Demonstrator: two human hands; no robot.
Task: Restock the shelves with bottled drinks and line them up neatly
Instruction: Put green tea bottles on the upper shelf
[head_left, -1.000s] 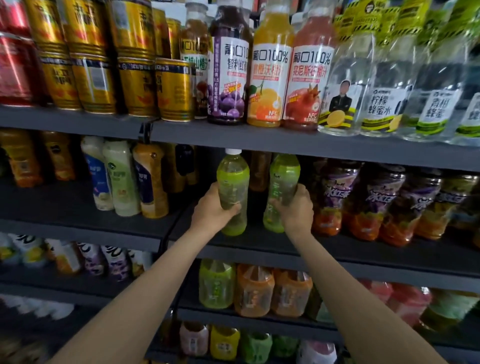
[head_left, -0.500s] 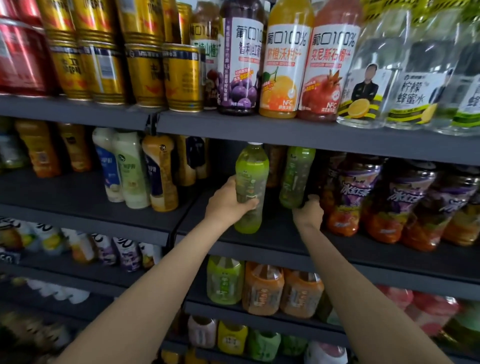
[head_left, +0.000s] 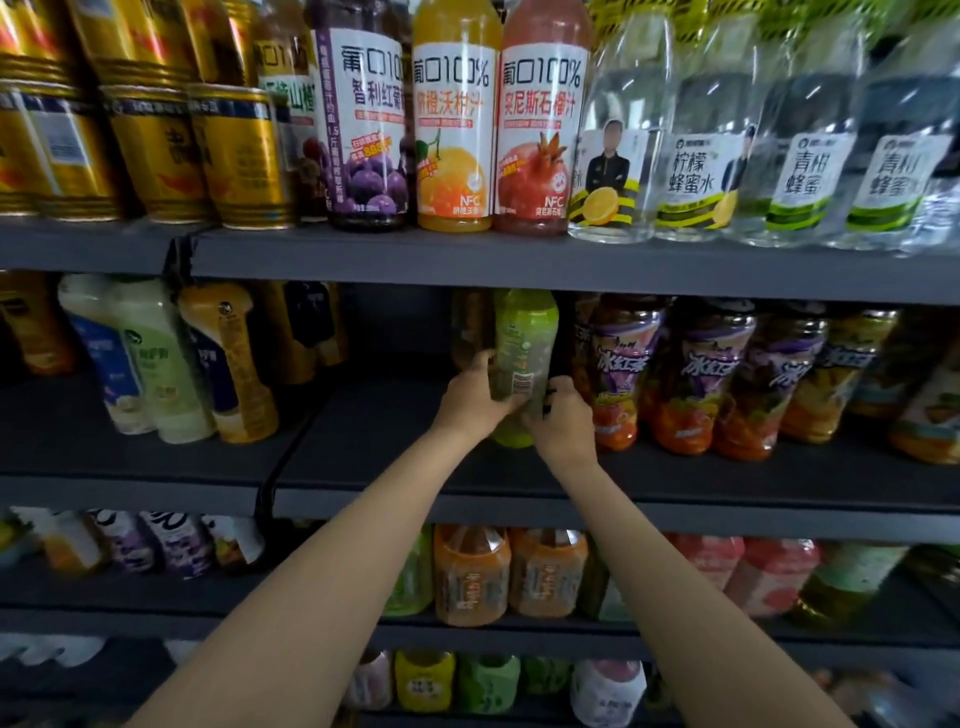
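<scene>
A green bottled drink with a barcode label stands upright on the dark middle shelf, just left of a row of iced-tea bottles. My left hand grips its lower body from the left. From the right, my right hand has its curled fingers against the bottle's lower side. A darker bottle stands close behind it to the left, mostly hidden.
Left of the hands the shelf floor lies bare up to the milk-drink bottles. The upper shelf edge hangs just above the green bottle's top and carries juice bottles, gold cans and clear water bottles. Lower shelves hold orange and pink drinks.
My left hand has carried its green bottle to the right and deeper, in front of the one set down earlier. My right hand left the rear bottle and came onto the front one.
</scene>
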